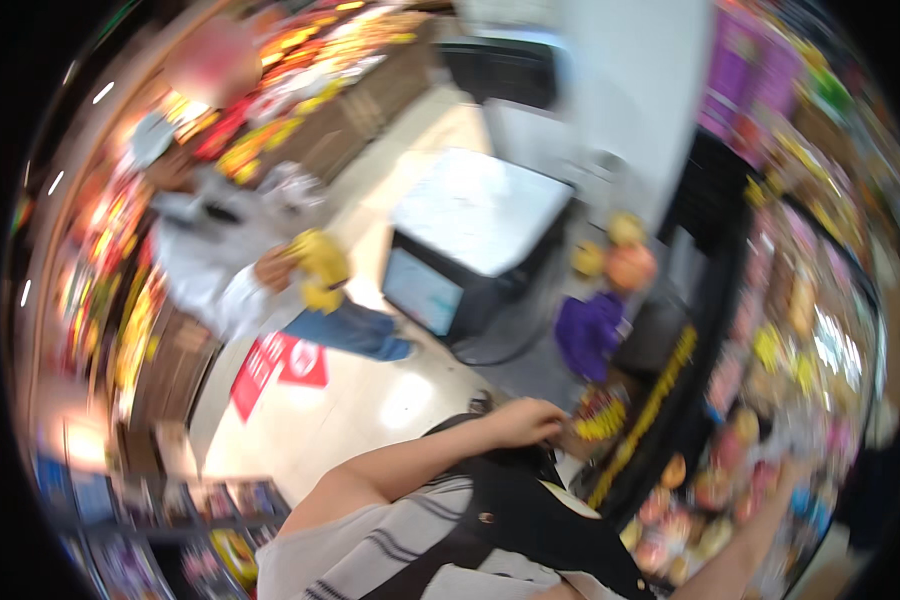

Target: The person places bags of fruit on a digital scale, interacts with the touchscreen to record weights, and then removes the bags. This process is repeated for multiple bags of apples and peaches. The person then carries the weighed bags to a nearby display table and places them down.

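Observation:
My left hand is at the near edge of a grey counter, its fingers curled. Beside its fingertips lies a small packet with yellow and dark red parts; the picture does not show whether the hand touches it. My right hand reaches out on the right over a display of bagged and loose round produce; it is blurred, and any hold is unclear. On the counter are a purple bag or cloth, a round orange fruit and two round yellow fruits.
A weighing scale or similar device with a wide pale top and a lit screen stands ahead. Across the counter, a co-worker or customer in white holds a yellow bundle. Produce shelves line the left; a black rail with yellow trim edges the counter.

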`<state>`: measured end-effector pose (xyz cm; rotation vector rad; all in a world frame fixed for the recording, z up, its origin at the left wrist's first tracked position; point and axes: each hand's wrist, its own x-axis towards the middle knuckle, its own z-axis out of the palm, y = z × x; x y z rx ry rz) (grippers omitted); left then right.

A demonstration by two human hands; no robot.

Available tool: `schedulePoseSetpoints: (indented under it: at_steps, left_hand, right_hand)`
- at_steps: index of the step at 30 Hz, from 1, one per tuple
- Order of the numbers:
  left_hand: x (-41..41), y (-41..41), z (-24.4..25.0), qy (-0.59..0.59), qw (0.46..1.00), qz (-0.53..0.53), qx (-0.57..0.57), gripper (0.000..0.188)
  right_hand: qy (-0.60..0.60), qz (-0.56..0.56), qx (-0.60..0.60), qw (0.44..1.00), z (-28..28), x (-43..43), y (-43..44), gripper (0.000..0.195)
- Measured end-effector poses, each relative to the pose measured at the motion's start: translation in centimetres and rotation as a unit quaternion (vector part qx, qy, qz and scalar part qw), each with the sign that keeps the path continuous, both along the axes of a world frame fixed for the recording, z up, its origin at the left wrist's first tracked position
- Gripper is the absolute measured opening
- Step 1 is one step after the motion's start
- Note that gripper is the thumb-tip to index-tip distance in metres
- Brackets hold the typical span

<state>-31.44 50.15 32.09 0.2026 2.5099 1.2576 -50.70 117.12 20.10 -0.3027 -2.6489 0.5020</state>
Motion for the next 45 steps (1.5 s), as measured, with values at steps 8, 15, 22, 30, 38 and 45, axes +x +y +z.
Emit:
schedulePoseSetpoints:
  at_steps: [8, 15, 22, 30, 38, 45]
  left_hand:
    - [4.0, -0.1, -1.6, -0.056, 0.998, -0.002, 0.031, 0.023]
    - [3.1, -2.1, -1.9, -0.016, 0.998, 0.037, 0.051, 0.023]
    - [1.9, -4.3, -3.0, -0.011, 0.997, -0.043, 0.061, 0.023]
    - [-1.8, -12.3, 1.2, 0.074, 0.978, -0.012, 0.195, 0.058]
    - [-8.4, -28.5, 8.9, 0.19, 0.955, 0.091, 0.207, 0.107]
    - [-15.3, -44.1, 2.3, 0.242, 0.917, 0.137, 0.286, 0.098]
  right_hand:
    - [-0.044, -0.116, 0.013, 0.992, 1.2, -0.1, 0.3, 0.055]
    - [-0.029, -0.226, -0.057, 0.972, 5.1, 3.4, 3.2, 0.05]
    - [0.125, -0.117, -0.077, 0.982, 13.1, 3.8, -0.2, 0.053]
    - [0.252, -0.03, -0.479, 0.84, 30.2, 4.7, -29.8, 0.044]
    - [0.041, 0.208, -0.662, 0.719, 26.6, -1.0, -67.9, 0.026]
    - [-0.081, 0.423, -0.455, 0.779, 25.7, -4.4, -88.2, 0.028]
